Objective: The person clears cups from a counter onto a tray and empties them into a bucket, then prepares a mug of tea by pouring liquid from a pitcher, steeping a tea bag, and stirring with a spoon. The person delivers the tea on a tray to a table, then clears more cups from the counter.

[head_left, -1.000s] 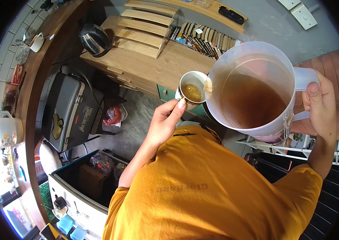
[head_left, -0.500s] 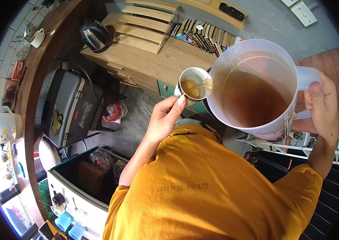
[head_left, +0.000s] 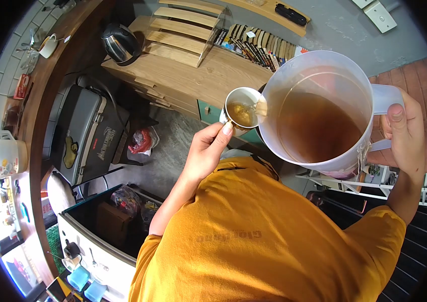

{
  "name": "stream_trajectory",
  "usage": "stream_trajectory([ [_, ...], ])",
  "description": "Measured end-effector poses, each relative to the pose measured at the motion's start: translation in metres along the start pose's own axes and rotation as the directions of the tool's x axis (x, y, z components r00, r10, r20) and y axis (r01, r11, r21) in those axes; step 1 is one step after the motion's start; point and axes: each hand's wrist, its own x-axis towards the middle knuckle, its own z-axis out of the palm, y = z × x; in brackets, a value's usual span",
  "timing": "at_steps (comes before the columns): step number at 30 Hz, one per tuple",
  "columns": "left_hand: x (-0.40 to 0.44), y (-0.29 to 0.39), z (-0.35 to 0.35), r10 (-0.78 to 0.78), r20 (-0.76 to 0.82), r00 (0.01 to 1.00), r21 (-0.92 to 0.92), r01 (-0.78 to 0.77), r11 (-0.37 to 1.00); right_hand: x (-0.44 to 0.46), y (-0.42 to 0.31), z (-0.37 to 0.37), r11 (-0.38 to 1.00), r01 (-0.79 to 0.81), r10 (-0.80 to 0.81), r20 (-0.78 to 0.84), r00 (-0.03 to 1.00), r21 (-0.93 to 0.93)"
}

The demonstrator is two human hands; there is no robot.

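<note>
My left hand [head_left: 207,146] is closed on a small white mug [head_left: 233,95], with the thumb against its near side. Inside the mug, amber liquid looks stirred and bubbly. My right hand [head_left: 405,133] wraps round the handle of a large translucent plastic pitcher [head_left: 319,70], which leans toward the mug. Brown liquid [head_left: 319,126] fills much of the pitcher. A pale brown stream [head_left: 262,106] shows at the pitcher's lip, where it meets the mug's rim. Strings with tags hang on the pitcher's near outer side.
Beyond the mug runs a wooden counter [head_left: 188,70] with a black kettle [head_left: 121,44], a slatted rack [head_left: 183,35] and a row of books [head_left: 264,45]. A dark grey case [head_left: 85,136] stands at left, near an open-topped bin [head_left: 123,221]. A white wire rack [head_left: 389,190] lies below the pitcher.
The liquid's surface in the mug looks slightly higher. Both hands, the mug and the pitcher keep nearly the same places, with only a tiny shift.
</note>
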Motion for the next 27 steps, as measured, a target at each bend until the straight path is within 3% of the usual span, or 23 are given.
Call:
stream_trajectory([
  [22, -0.007, -0.003, -0.009, -0.002, -0.015, 1.0, -0.017, 0.002, 1.0, 0.001, -0.006, 0.011, 1.0, 0.007, -0.008, 0.01, 1.0, 0.014],
  [25, -0.006, -0.006, -0.01, 0.004, -0.044, 0.999, -0.037, -0.005, 0.999, 0.002, 0.002, 0.017, 0.997, 0.058, -0.059, 0.029, 0.998, 0.055],
  [27, -0.005, -0.009, -0.012, -0.015, -0.059, 0.998, -0.059, 0.011, 0.998, 0.0, 0.012, 0.022, 0.981, -0.029, 0.031, -0.01, 0.999, 0.191],
])
